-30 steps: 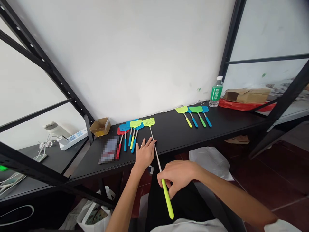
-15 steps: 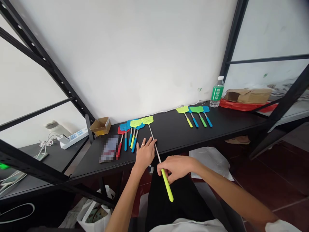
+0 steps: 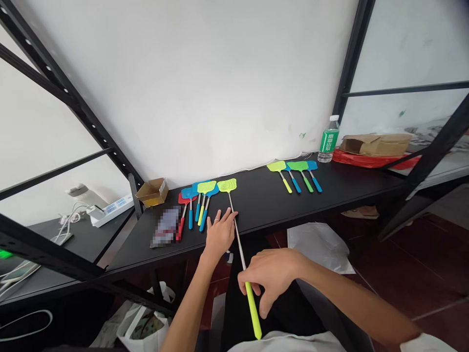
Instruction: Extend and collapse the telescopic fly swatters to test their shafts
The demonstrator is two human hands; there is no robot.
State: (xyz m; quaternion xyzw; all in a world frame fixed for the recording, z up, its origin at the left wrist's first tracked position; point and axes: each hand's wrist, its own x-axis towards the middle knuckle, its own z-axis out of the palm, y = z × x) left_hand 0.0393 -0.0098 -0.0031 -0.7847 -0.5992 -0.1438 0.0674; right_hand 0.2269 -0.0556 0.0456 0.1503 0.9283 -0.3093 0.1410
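A long yellow-green fly swatter (image 3: 252, 310) runs from the black tabletop toward my lap, its thin metal rod stretched out. My right hand (image 3: 271, 276) has its fingers curled about the top of the handle, while the thumb stands away from it. My left hand (image 3: 221, 232) lies flat near the table's front edge, fingers spread, the thumb side against the rod. Left of the rod, several short swatters lie overlapped, among them a yellow-green swatter (image 3: 207, 187), a blue swatter (image 3: 187, 193) and a red swatter (image 3: 182, 222).
More short swatters, including a green swatter (image 3: 298, 166), lie at the right on the black table (image 3: 252, 200). A water bottle (image 3: 329, 139) and a cardboard box (image 3: 377, 145) stand farther right. A small open carton (image 3: 152, 193) sits at the left beside the rack post (image 3: 135, 188).
My right hand has moved toward my body with the handle, and the swatter's head has slid slightly nearer. The right thumb has come away from the handle. My left hand stays put.
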